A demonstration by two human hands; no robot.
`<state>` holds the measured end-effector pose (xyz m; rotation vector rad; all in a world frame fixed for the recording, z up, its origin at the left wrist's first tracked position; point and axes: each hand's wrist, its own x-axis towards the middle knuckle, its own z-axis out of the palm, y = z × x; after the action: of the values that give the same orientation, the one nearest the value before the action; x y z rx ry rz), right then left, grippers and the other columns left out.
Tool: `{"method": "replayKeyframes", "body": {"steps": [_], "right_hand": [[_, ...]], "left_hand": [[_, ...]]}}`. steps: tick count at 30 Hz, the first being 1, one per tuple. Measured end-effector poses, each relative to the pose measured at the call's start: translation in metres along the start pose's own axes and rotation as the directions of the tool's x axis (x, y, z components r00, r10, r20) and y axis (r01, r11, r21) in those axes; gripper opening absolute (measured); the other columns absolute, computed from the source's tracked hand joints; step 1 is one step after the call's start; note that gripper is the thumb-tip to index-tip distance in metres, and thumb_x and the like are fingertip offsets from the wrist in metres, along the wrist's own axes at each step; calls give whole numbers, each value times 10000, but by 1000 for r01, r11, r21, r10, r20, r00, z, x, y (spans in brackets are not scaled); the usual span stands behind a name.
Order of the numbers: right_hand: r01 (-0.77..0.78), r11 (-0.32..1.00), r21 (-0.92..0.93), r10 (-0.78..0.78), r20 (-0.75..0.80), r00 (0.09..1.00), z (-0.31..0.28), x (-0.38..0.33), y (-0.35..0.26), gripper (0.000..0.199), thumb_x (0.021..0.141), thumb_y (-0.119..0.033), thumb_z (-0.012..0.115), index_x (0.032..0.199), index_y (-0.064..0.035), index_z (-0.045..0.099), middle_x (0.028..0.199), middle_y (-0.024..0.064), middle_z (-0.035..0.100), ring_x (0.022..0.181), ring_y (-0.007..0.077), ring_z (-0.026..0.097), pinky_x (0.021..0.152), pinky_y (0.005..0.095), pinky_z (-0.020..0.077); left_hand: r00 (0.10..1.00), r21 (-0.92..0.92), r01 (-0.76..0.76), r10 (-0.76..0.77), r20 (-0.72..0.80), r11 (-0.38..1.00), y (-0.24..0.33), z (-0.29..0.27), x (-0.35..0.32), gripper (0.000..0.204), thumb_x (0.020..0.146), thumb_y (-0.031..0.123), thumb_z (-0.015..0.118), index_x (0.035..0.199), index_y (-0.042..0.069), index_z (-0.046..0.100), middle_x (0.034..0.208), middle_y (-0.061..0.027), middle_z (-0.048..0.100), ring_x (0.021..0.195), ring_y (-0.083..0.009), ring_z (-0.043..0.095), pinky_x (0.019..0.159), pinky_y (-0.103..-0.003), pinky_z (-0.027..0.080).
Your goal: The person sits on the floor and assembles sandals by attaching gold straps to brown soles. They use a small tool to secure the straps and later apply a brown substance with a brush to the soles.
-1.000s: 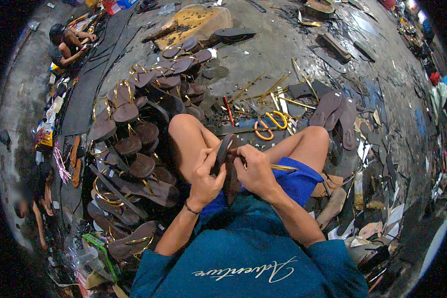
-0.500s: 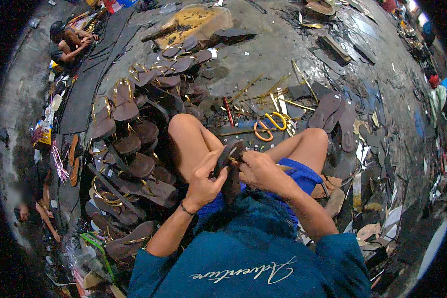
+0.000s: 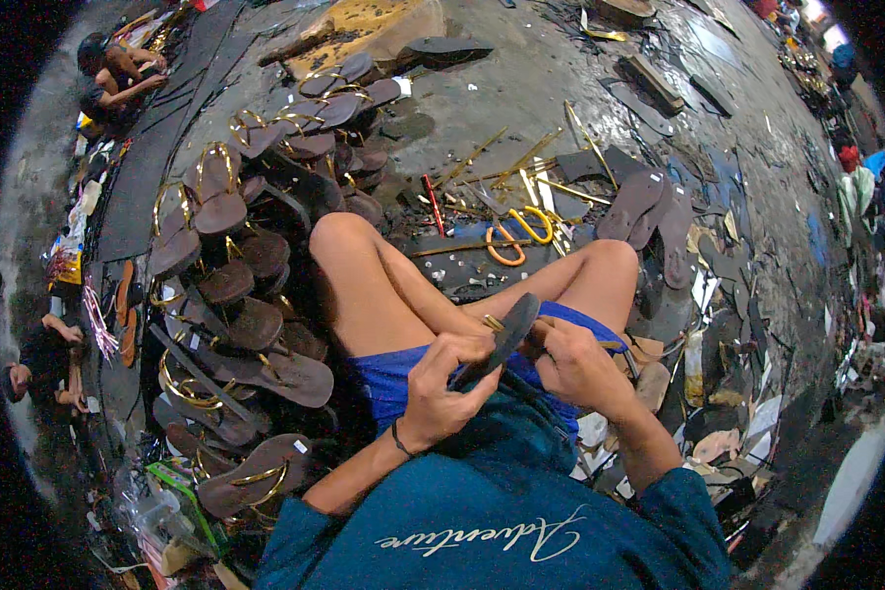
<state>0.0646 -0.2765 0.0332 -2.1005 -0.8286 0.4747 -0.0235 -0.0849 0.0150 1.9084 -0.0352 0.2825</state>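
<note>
A dark flip-flop [image 3: 507, 339] stands tilted above my lap, its sole edge turned up. My left hand [image 3: 444, 382] is closed around it, with a bit of gold strap showing by the fingers. Just to the right of the sole, my right hand [image 3: 582, 366] is closed with its fingers curled; a thin piece sticks out behind it, but what it grips is hidden. Beyond my knees lie yellow-handled scissors [image 3: 507, 246] and a red pen-like stick [image 3: 433, 205].
On my left is a large heap of brown flip-flops [image 3: 231, 280] with gold straps. Several bare soles [image 3: 649, 211] lie at the right, among scraps [image 3: 757, 423]. A yellowish block [image 3: 383, 39] rests farther off. Another person [image 3: 118, 74] sits at the far left.
The flip-flop has tilted and moved rightward, its sole edge now facing up. My left hand has shifted right and down with it, and my right hand has moved right, away from the strap.
</note>
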Motion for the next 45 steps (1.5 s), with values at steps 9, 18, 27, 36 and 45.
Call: {"method": "replayKeyframes", "body": {"steps": [9,18,27,36,45], "right_hand": [[-109,980,-166,86,-141,986,-17,18,2,187,864,-77,562,1010,38,538,1040,248,511,924,445,564,838,496,467],[-25,997,-77,8,-219,976,-15,16,6,113,832,-64,626,905,13,588,883,181,522,825,374,556,734,437,450],[-41,986,-160,-2,-258,966,-11,9,12,113,842,-79,616,909,12,603,862,186,554,827,380,572,723,438,461],[-195,940,-281,145,-188,971,-19,25,50,113,848,-123,643,887,-18,660,795,167,642,847,369,615,733,437,481],[-208,978,-1,174,-548,818,-20,20,150,225,767,-241,748,866,-41,727,765,149,671,760,317,638,717,408,493]], "left_hand": [[958,-305,253,-193,212,918,-30,21,39,807,777,-5,685,1460,13,256,1257,-106,537,1052,-151,564,920,-301,462],[823,-637,555,-243,513,535,-42,16,52,790,760,-23,732,1441,22,336,1140,-60,595,942,-93,578,775,-213,487],[755,-572,655,-415,508,493,-64,29,37,570,778,45,774,1289,26,524,1047,-35,601,853,-64,566,661,-203,479],[866,274,-14,-125,484,961,-85,6,-8,526,802,165,702,1251,-19,500,1103,-229,586,996,-373,593,882,-417,476],[759,76,420,-396,517,904,-2,-109,61,325,826,143,732,1090,-25,644,984,-111,680,884,-174,637,813,-302,503]]}}
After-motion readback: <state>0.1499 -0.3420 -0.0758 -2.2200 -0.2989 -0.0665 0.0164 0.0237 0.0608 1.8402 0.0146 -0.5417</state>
